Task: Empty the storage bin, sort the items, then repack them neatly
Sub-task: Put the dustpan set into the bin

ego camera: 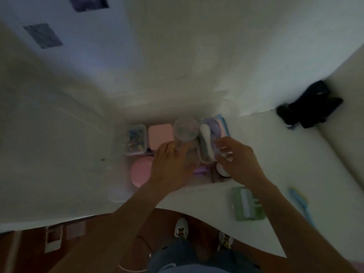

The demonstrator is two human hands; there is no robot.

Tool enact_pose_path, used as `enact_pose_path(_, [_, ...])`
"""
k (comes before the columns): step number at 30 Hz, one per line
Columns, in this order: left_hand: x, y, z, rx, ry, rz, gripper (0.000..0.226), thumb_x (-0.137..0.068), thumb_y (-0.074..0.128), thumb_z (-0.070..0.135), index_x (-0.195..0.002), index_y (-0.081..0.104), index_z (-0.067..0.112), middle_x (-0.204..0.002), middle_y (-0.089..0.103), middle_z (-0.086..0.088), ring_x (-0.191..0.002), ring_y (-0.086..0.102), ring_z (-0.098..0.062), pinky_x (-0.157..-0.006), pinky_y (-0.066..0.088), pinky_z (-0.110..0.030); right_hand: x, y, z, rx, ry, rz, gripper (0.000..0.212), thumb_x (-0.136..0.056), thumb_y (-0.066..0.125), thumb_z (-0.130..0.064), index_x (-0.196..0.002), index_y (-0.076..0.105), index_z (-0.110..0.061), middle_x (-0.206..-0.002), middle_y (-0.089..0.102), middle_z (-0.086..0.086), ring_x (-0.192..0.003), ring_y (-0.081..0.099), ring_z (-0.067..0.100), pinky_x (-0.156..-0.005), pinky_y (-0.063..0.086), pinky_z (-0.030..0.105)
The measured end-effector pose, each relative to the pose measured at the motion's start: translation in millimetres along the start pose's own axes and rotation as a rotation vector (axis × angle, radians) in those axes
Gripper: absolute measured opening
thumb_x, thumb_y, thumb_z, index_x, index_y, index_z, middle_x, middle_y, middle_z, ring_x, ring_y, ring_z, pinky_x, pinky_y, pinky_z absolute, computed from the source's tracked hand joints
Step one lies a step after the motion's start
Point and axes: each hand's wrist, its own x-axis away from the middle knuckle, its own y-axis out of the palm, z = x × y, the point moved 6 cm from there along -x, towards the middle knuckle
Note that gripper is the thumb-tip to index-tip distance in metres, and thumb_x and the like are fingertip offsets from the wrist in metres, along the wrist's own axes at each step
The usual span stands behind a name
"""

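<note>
The scene is dim and blurred. A clear storage bin [128, 164] stands on the white table against the wall. Inside it are a small clear box of colourful bits [136, 139], a pink square box [160, 135], a clear round container [186, 129], a white corded device [205, 142], a purple and blue pack [217, 126] and a pink round lid [140, 171]. My left hand [173, 164] lies over the bin's middle with its fingers stretched out. My right hand [234, 156] hovers beside the white device with its fingers loosely bent and nothing visible in them.
A green pack [248, 203] and a blue brush-like item [301, 203] lie on the table at the near right. A black bag [309, 105] sits at the far right corner. A clear lid [118, 194] lies by the bin's near left. The table's curved edge [197, 211] is close to me.
</note>
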Motion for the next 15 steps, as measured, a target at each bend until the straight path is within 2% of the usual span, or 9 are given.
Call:
enact_pose_path(2, [-0.2, -5.0, 49.6, 0.092, 0.131, 0.098, 0.051, -0.086, 0.049, 0.051, -0.123, 0.062, 0.019, -0.117, 0.065, -0.010, -0.107, 0.059, -0.033, -0.091, 0.049, -0.042, 33.4, -56.6, 14.7, -0.088, 0.064, 0.153, 0.026, -0.083, 0.073, -0.013, -0.105, 0.067, -0.026, -0.094, 0.072, -0.011, -0.082, 0.068, 0.004, -0.074, 0.055, 0.019])
enact_pose_path(4, [5.4, -3.0, 100.5, 0.195, 0.196, 0.154, 0.038, -0.090, 0.054, 0.047, -0.117, 0.060, 0.022, -0.112, 0.065, -0.005, -0.102, 0.060, -0.024, -0.086, 0.051, -0.035, 69.5, -101.0, 40.1, -0.067, 0.131, 0.277, 0.021, -0.085, 0.073, -0.015, -0.102, 0.068, -0.026, -0.090, 0.072, -0.013, -0.079, 0.067, 0.001, -0.071, 0.053, 0.013])
enact_pose_path(7, [19.8, 35.9, 161.5, 0.337, 0.253, -0.024, 0.036, -0.093, 0.049, 0.046, -0.120, 0.058, 0.024, -0.112, 0.060, 0.001, -0.100, 0.059, -0.018, -0.083, 0.052, -0.033, 118.7, -126.8, 99.6, -0.040, 0.287, 0.365, 0.016, -0.085, 0.073, -0.015, -0.095, 0.069, -0.026, -0.085, 0.070, -0.013, -0.074, 0.066, 0.000, -0.065, 0.053, 0.014])
enact_pose_path(8, [25.5, 53.2, 178.1, 0.336, 0.295, -0.074, 0.036, -0.093, 0.048, 0.044, -0.117, 0.060, 0.020, -0.109, 0.059, -0.001, -0.099, 0.057, -0.019, -0.085, 0.049, -0.034, 132.8, -122.9, 120.6, -0.040, 0.336, 0.351, 0.016, -0.085, 0.073, -0.014, -0.094, 0.068, -0.027, -0.085, 0.070, -0.013, -0.074, 0.066, 0.000, -0.065, 0.053, 0.014])
enact_pose_path(10, [35.7, 88.6, 204.0, 0.170, 0.428, -0.073, 0.031, -0.090, 0.054, 0.034, -0.110, 0.064, 0.012, -0.100, 0.061, -0.005, -0.093, 0.054, -0.025, -0.091, 0.045, -0.037, 154.5, -102.8, 159.7, -0.033, 0.415, 0.269, 0.019, -0.086, 0.072, -0.012, -0.096, 0.066, -0.028, -0.091, 0.070, -0.011, -0.076, 0.065, 0.000, -0.068, 0.055, 0.017])
enact_pose_path(11, [41.1, 105.7, 210.9, 0.089, 0.467, -0.085, 0.029, -0.088, 0.059, 0.028, -0.109, 0.064, 0.010, -0.099, 0.062, -0.006, -0.091, 0.056, -0.026, -0.090, 0.047, -0.038, 162.3, -90.5, 177.6, -0.013, 0.450, 0.215, 0.021, -0.087, 0.071, -0.013, -0.100, 0.065, -0.029, -0.098, 0.069, -0.010, -0.080, 0.064, 0.001, -0.072, 0.056, 0.021])
enact_pose_path(14, [60.7, 149.5, 209.8, 0.040, 0.407, -0.184, 0.038, -0.082, 0.069, 0.020, -0.118, 0.063, 0.011, -0.106, 0.065, -0.007, -0.086, 0.065, -0.024, -0.061, 0.057, -0.034, 167.8, -66.9, 218.9, 0.130, 0.459, 0.103, 0.035, -0.090, 0.066, -0.014, -0.122, 0.059, -0.026, -0.121, 0.062, -0.003, -0.104, 0.059, 0.016, -0.090, 0.049, 0.029])
enact_pose_path(15, [68.4, 162.1, 205.7, 0.009, 0.354, -0.230, 0.041, -0.081, 0.070, 0.020, -0.121, 0.063, 0.012, -0.110, 0.064, -0.008, -0.086, 0.065, -0.025, -0.059, 0.056, -0.033, 163.4, -64.3, 228.2, 0.176, 0.438, 0.088, 0.040, -0.090, 0.064, -0.012, -0.127, 0.057, -0.024, -0.126, 0.059, 0.000, -0.112, 0.056, 0.020, -0.096, 0.044, 0.031])
